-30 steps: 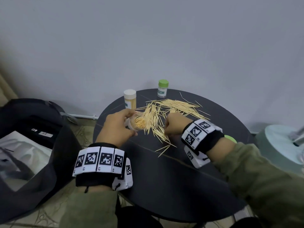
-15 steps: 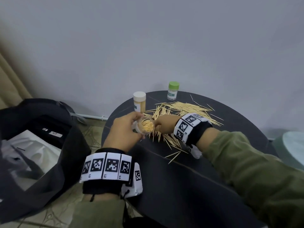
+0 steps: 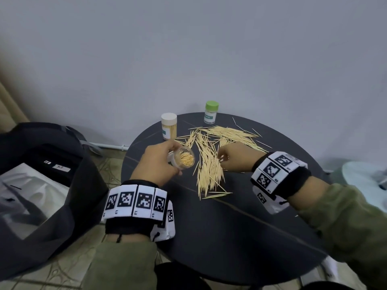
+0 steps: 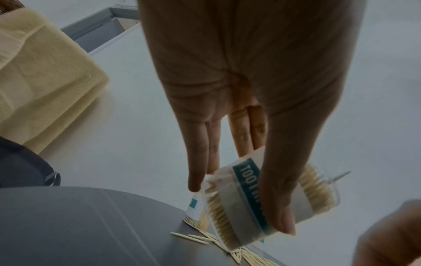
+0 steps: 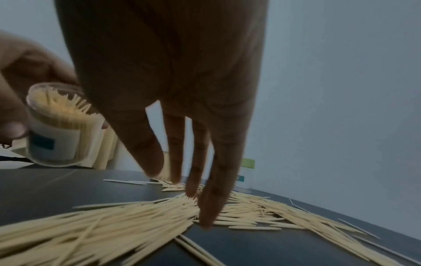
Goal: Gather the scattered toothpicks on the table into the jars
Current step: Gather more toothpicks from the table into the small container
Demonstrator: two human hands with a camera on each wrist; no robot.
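Olive-green sleeves (image 3: pixel 356 222) on both arms, fabric loose and creased. Black wristband (image 3: pixel 129 225) on left wrist, ringed with white square tiles carrying black pixel-pattern markers. Matching band (image 3: pixel 280 174) on right wrist, same marker tiles. Small black cord dangling under each band. Both hands bare.

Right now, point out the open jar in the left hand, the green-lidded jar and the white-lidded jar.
open jar (image 3: pixel 184 160), head view, on the toothpick tips showing in its mouth.
green-lidded jar (image 3: pixel 212 105), head view, on the top of its green lid.
white-lidded jar (image 3: pixel 168 117), head view, on its white lid.
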